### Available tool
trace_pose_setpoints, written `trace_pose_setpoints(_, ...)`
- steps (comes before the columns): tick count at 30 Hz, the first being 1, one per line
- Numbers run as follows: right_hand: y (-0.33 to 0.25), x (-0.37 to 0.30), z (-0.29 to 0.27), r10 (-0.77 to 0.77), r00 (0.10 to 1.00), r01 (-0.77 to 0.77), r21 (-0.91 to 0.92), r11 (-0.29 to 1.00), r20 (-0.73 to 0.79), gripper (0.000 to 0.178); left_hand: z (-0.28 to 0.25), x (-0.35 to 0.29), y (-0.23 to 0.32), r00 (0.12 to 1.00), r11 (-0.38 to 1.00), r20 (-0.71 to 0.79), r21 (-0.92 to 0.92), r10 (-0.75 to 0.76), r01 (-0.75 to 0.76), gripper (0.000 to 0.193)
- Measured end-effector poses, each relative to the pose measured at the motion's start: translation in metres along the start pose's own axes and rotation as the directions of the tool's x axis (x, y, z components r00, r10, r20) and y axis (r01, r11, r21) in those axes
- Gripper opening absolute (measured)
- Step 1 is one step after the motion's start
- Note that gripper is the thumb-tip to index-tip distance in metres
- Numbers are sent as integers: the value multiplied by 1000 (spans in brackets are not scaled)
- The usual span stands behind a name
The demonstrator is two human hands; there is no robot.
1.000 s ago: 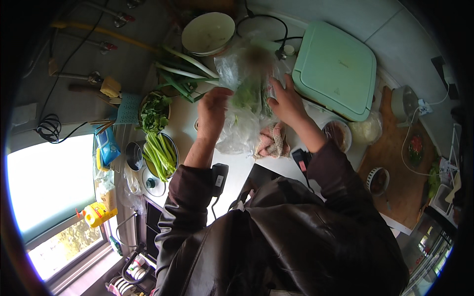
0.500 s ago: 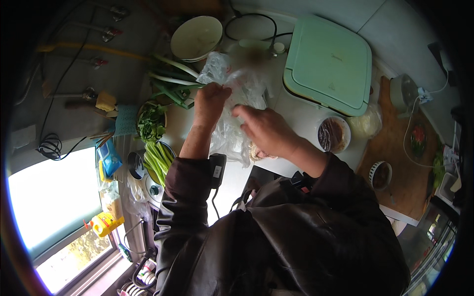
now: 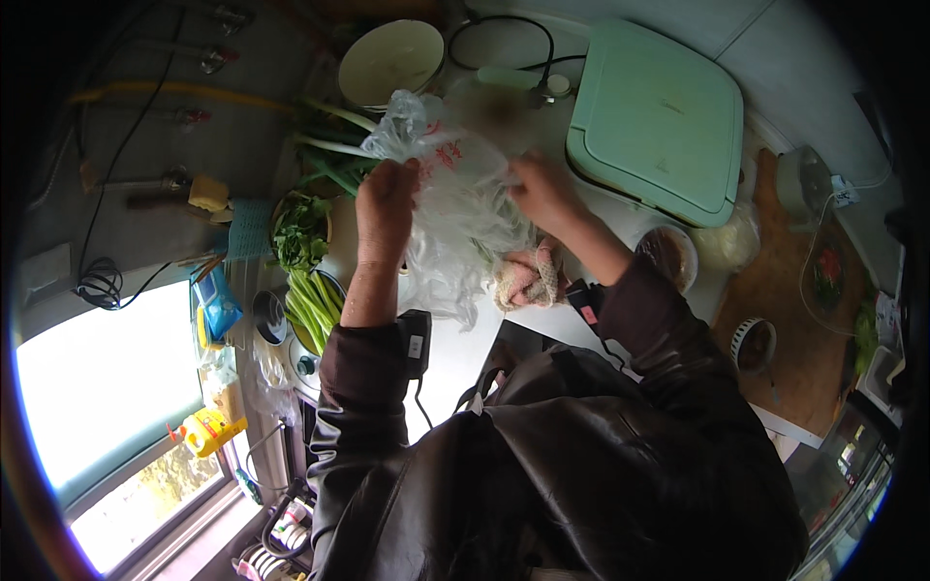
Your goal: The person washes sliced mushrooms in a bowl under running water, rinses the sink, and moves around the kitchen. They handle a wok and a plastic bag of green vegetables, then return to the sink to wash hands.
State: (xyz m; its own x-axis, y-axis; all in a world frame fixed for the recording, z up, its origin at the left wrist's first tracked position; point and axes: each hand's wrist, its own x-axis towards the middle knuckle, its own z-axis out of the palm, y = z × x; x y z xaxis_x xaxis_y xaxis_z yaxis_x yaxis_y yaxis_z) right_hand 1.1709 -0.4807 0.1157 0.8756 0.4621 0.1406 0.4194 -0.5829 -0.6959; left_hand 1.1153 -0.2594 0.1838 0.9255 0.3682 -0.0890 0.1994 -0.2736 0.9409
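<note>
A thin clear plastic bag [image 3: 450,208] with red print is stretched between my hands over the white counter. My left hand [image 3: 386,205] is closed on the bag's left side, beside the scallions [image 3: 339,147]. My right hand [image 3: 550,194] pinches its right edge, fingertips on the film. The lower part of the bag hangs crumpled, and greenish contents show faintly through it. Just below my right hand lies a pinkish, cream-edged cloth [image 3: 531,278].
Right of the bag stand a closed mint-green appliance [image 3: 659,121] and a film-covered bowl [image 3: 668,257]. A wooden board [image 3: 775,320] carries a small white cup [image 3: 753,346]. Leafy greens [image 3: 301,232], cut green stalks [image 3: 312,310] and a large pale bowl [image 3: 390,63] stand to the left.
My hands have moved apart, the right one outward and the left one slightly left. The bag is now spread wider, its red print showing, and more of the cloth is uncovered.
</note>
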Motion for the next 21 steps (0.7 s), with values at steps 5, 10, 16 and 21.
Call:
trace_pose_setpoints(5, -8, -19, -53, -65, 964, 144, 303, 942, -256, 14, -18, -2, -3, 998, 982, 41, -185, -41, 48, 25)
trace_pose_setpoints(10, -15, -48, -77, -284, 958, 278, 122, 953, 37, 13, -31, -7, -11, 968, 1000, 250, -7, -18, 21, 22)
trace_pose_setpoints(16, -12, -65, -86, -72, 914, 84, -12, 996, 400, 16, -48, -2, -18, 972, 995, 229, -58, -61, 76, 17)
trace_pose_setpoints(21, -12, -45, -84, 238, 721, -325, 14, 946, 651, 41, -47, -2, -21, 979, 998, 198, -32, -47, 55, 17)
